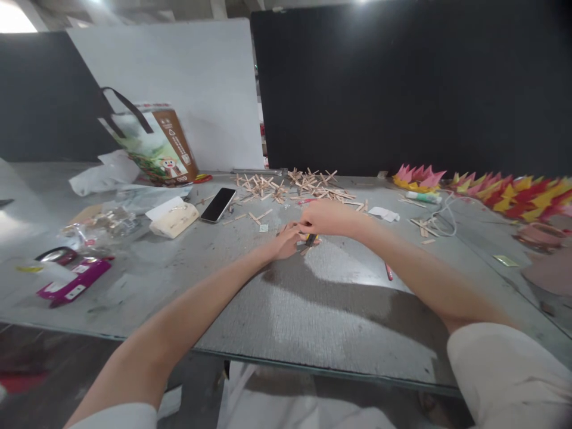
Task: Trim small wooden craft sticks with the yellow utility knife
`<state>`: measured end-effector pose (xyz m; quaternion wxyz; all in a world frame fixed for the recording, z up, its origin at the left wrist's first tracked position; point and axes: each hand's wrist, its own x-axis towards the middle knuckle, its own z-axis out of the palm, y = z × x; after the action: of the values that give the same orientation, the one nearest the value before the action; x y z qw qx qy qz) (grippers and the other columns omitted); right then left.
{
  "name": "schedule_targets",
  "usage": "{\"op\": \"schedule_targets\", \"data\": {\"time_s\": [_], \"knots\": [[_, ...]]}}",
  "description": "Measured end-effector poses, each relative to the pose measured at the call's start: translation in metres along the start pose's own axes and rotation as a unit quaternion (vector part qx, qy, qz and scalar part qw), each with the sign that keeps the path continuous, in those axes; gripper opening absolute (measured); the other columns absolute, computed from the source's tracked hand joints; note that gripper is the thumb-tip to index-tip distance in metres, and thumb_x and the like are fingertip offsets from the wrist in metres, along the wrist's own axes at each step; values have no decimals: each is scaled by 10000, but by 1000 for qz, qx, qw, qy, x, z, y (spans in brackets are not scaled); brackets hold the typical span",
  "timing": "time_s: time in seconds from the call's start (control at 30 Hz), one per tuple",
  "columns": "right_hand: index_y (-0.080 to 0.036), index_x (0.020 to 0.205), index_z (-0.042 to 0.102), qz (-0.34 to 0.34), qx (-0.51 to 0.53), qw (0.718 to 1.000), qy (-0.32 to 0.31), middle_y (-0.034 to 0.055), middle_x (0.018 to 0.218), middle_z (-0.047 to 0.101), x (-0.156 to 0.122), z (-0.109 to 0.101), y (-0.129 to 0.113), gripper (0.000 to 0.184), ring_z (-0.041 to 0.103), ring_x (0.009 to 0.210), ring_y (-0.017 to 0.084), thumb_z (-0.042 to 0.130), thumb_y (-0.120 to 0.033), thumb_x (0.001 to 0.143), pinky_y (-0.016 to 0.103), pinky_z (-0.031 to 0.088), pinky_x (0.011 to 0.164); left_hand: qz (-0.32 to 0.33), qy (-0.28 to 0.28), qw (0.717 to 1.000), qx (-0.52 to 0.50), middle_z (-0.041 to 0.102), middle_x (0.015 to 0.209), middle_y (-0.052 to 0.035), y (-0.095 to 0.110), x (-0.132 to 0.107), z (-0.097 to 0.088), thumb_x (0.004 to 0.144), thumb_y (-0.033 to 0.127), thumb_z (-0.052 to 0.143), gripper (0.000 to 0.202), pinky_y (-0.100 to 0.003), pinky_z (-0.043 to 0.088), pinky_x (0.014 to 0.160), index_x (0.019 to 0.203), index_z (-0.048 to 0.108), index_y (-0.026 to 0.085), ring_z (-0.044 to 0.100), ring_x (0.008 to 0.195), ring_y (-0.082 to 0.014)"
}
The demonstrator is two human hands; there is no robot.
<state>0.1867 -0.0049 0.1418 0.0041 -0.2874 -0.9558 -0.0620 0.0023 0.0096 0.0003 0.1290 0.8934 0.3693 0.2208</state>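
Note:
My left hand [288, 240] rests low at the table's middle, its fingers bent and pressed together. My right hand [324, 217] is closed just above and against it, fingers curled downward. Beneath the hands shows a small black-and-yellow thing [311, 239], too blurred to name. A thin wooden stick [306, 251] pokes out below it. The fingers hide what each hand grips. Just beyond the hands lies a loose heap of wooden craft sticks [313, 183], many joined in crosses. A small pale square [263, 227] lies left of my left hand.
A phone [218, 205], a cream pouch [174, 219], a printed bag [156, 143] and a purple package [75, 281] stand or lie to the left. Rightward are a red pen-like thing [388, 271], a glue tube [423, 196], a white cable [447, 217] and folded-paper decorations [513, 193].

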Motion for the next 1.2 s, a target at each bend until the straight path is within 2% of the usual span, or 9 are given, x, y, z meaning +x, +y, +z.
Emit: {"op": "schedule_targets", "data": {"time_s": [0.1,0.23,0.43,0.57,0.63,0.77,0.9,0.97,1.2], "knots": [[-161,647,656,-2,-1,1000,-1,40,609,592,0,1,1,371,346,553,129,499,-280,962,326,225,599,21,-33,998,51,578,1540,-71,1,1,-5,780,-32,508,641,-547,356,1181,1249,777,313,460,1412,-345],[-164,629,657,-3,-5,1000,-6,41,597,592,1,3,3,358,344,556,132,506,-250,943,332,220,608,34,-23,993,112,627,1473,-111,-5,0,-15,717,-65,508,550,-582,357,1159,1082,807,219,460,1399,-372],[-158,629,651,2,-10,1000,-9,48,596,590,0,0,1,372,330,555,130,510,-263,957,329,209,602,36,16,999,19,740,1244,-86,-15,2,-12,645,-36,579,314,-492,403,1141,697,780,199,549,1284,-305],[-163,666,681,-2,-6,1000,-8,44,612,607,0,-1,1,376,349,563,131,509,-293,974,324,216,604,47,-53,994,-83,789,1030,-66,-8,-1,-3,678,-18,537,287,-361,493,1041,592,709,194,632,1203,-252],[-163,666,687,-2,-5,1000,-9,45,620,614,1,0,1,378,357,562,130,516,-301,974,321,221,600,40,-56,992,-106,784,982,-67,-4,-3,1,702,-5,523,291,-334,523,980,530,654,189,678,1110,-236],[-158,658,693,5,-4,1000,-11,44,605,607,1,-1,0,401,347,541,125,512,-309,982,318,217,586,1,5,995,-96,772,1002,-93,-1,-1,2,789,26,486,308,-359,557,930,750,746,186,709,961,-215],[-157,677,713,10,-11,1000,-9,50,614,620,0,-1,-1,428,351,536,127,501,-346,998,320,211,582,14,44,995,-83,730,1277,-118,-5,0,0,785,12,446,519,-422,518,1082,1156,752,207,659,1218,-235],[-156,684,718,13,-17,1000,-6,54,622,630,0,-1,-1,401,351,538,129,502,-310,986,322,212,586,30,50,996,-62,717,1323,-115,-7,-1,1,731,-15,454,562,-454,480,1143,1156,744,212,611,1311,-245],[-148,710,743,12,-26,999,-15,66,640,656,1,0,-1,387,369,549,135,507,-286,984,323,230,599,28,41,999,-17,742,1261,-83,-10,0,2,642,-66,447,512,-503,467,1166,918,771,219,602,1316,-262]]}}
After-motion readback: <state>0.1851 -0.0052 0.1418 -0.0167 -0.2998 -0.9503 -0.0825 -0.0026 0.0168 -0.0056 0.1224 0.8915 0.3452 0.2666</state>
